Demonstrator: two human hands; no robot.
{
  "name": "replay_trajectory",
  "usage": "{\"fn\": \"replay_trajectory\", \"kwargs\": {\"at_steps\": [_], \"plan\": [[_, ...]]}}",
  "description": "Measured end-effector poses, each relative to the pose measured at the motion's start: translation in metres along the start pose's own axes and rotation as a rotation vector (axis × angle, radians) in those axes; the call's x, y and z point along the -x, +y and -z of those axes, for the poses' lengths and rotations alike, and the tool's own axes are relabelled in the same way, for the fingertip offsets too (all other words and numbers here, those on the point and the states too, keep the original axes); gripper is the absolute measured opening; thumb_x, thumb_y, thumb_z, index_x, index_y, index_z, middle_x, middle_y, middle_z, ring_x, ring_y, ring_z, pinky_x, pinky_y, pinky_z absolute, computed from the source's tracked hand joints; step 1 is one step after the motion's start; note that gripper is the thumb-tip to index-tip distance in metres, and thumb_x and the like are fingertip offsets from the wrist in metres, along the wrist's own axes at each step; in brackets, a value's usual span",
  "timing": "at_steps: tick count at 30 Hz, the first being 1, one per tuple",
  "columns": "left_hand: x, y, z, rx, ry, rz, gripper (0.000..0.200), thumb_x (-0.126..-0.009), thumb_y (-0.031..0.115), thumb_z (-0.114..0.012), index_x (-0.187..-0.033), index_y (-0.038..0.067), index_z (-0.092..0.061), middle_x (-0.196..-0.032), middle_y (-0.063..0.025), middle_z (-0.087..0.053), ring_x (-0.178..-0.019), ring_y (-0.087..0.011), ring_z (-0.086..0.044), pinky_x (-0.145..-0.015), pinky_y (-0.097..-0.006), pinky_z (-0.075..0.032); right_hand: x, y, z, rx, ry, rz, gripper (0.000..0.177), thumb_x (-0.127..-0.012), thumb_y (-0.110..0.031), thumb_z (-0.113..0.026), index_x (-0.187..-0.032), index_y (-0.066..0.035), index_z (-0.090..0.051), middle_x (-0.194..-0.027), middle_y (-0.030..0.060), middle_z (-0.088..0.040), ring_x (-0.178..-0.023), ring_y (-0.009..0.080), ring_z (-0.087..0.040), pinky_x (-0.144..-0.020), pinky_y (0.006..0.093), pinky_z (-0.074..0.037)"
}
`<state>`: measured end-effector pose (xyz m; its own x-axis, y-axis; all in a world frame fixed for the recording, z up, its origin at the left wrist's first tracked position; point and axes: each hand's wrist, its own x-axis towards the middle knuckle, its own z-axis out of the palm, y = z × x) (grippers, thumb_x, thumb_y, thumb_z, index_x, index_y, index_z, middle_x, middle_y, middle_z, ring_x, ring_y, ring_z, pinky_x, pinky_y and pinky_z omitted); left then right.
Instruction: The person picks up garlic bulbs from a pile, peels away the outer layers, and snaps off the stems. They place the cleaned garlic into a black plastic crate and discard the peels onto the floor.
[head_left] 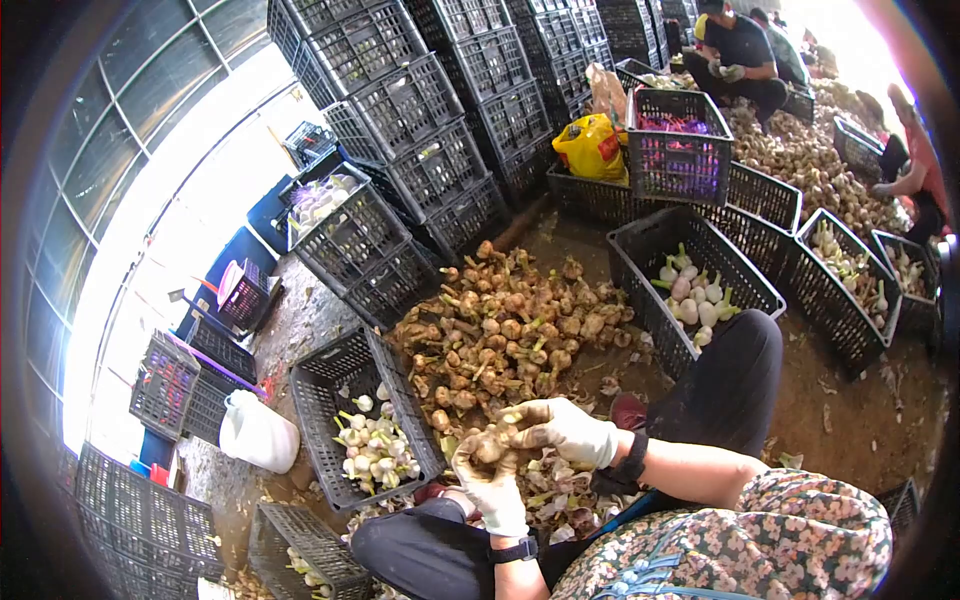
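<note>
Between crate rim (404, 397) and right knee (750, 355), left hand (495, 492) and right hand (572, 432) clamp their grip on one garlic bulb (487, 447).

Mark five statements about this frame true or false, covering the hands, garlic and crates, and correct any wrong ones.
1. The left hand and right hand are together at one garlic bulb. True.
2. Both hands are ungloved. False: both wear pale gloves.
3. The crate left of the pile has pale bulbs in it. True.
4. The yellow bag lies on the loose brown pile. False: it is at a black crate beyond the pile.
5. A white bucket stands among the crates at the left. True.
</note>
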<state>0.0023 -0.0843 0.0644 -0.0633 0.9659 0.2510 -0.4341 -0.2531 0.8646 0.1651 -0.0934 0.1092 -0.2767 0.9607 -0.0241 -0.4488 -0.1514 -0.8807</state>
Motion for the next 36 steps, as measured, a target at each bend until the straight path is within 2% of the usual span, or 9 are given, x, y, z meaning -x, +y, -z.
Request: {"fn": "replay_trajectory", "kwargs": {"at_steps": [2, 6, 9, 10, 15, 17, 21, 30, 36], "plan": [[0.001, -0.003, 0.001, -0.085, -0.065, 0.032, 0.049, -0.080, -0.008, -0.076, -0.120, 0.009, -0.053, -0.117, -0.0033, -0.058, -0.106, -0.0160, -0.057, -0.099, -0.0318, -0.048, -0.005, 0.000, -0.001, 0.410, 0.059, 0.062, 0.051, -0.095, -0.025, -0.067, -0.138, -0.002, -0.053, -0.113, 0.0046, -0.068, -0.100, 0.0102, -0.061, -0.086, 0.0296, -0.052], [0.001, 0.005, -0.001, 0.071, 0.047, 0.086, 0.038, -0.087, 0.002, -0.074, -0.118, 0.008, -0.053, -0.117, -0.0024, -0.059, -0.105, -0.0154, -0.058, -0.096, -0.0311, -0.049, -0.003, -0.002, -0.003, 0.161, 0.103, -0.044, 0.055, -0.096, -0.027, -0.066, -0.143, -0.004, -0.049, -0.125, 0.0070, -0.064, -0.109, 0.0141, -0.059, -0.091, 0.0312, -0.051], [0.002, 0.015, -0.008, 0.002, 0.128, 0.098, 0.034, -0.091, 0.014, -0.073, -0.118, 0.008, -0.054, -0.114, -0.0021, -0.062, -0.103, -0.0142, -0.058, -0.093, -0.0309, -0.048, -0.012, 0.035, 0.003, 0.407, -0.189, 0.230, 0.070, -0.095, -0.023, -0.068, -0.154, -0.007, -0.033, -0.144, 0.0092, -0.049, -0.123, 0.0161, -0.051, -0.104, 0.0325, -0.043], [0.003, 0.009, -0.003, -0.028, 0.103, 0.049, 0.032, -0.090, 0.012, -0.073, -0.116, 0.006, -0.055, -0.111, -0.0028, -0.062, -0.101, -0.0148, -0.058, -0.092, -0.0321, -0.048, -0.007, 0.036, -0.009, 0.076, -0.170, 0.170, 0.073, -0.095, -0.019, -0.068, -0.155, -0.007, -0.029, -0.144, 0.0087, -0.051, -0.125, 0.0153, -0.050, -0.107, 0.0315, -0.040], [0.005, 0.019, -0.002, -0.532, 0.110, 0.009, 0.031, -0.095, 0.013, -0.067, -0.120, 0.003, -0.053, -0.118, -0.0075, -0.059, -0.107, -0.0191, -0.056, -0.097, -0.0341, -0.045, -0.007, 0.022, -0.005, -0.054, -0.024, 0.133, 0.060, -0.096, -0.019, -0.067, -0.147, -0.002, -0.040, -0.132, 0.0070, -0.059, -0.119, 0.0145, -0.057, -0.104, 0.0315, -0.045], [-0.002, 0.024, -0.003, -0.735, 0.151, -0.425, 0.046, -0.088, 0.009, -0.071, -0.128, 0.002, -0.050, -0.139, -0.0115, -0.045, -0.125, -0.0250, -0.047, -0.107, -0.0431, -0.041, -0.001, 0.007, -0.009, -0.060, 0.035, 0.073, 0.058, -0.094, -0.016, -0.068, -0.143, 0.002, -0.042, -0.128, 0.0065, -0.062, -0.117, 0.0146, -0.058, -0.104, 0.0324, -0.045], [-0.018, 0.055, -0.006, -1.244, -0.257, -0.652, 0.049, -0.079, 0.008, -0.077, -0.125, 0.009, -0.062, -0.128, -0.0135, -0.059, -0.126, -0.0335, -0.051, -0.106, -0.0465, -0.042, -0.003, 0.013, 0.004, 0.069, -0.014, 0.092, 0.054, -0.094, -0.017, -0.068, -0.139, 0.002, -0.045, -0.127, 0.0071, -0.061, -0.115, 0.0148, -0.059, -0.102, 0.0324, -0.046], [-0.013, 0.041, 0.000, -1.082, -0.212, -0.588, 0.016, -0.076, 0.006, -0.077, -0.092, 0.006, -0.075, -0.098, -0.0075, -0.071, -0.102, -0.0278, -0.064, -0.095, -0.0413, -0.048, -0.001, 0.014, 0.008, 0.314, 0.062, 0.040, 0.056, -0.091, -0.028, -0.071, -0.137, -0.004, -0.052, -0.125, 0.0079, -0.062, -0.115, 0.0166, -0.058, -0.101, 0.0328, -0.046], [-0.007, 0.055, -0.005, -0.475, 0.044, 0.191, 0.011, -0.090, 0.008, -0.068, -0.094, -0.001, -0.073, -0.086, -0.0047, -0.072, -0.080, -0.0133, -0.064, -0.080, -0.0275, -0.049, -0.001, 0.017, 0.014, 0.734, 0.025, 0.279, 0.055, -0.092, -0.025, -0.070, -0.137, 0.001, -0.052, -0.122, 0.0069, -0.063, -0.110, 0.0145, -0.059, -0.100, 0.0312, -0.045]]}}
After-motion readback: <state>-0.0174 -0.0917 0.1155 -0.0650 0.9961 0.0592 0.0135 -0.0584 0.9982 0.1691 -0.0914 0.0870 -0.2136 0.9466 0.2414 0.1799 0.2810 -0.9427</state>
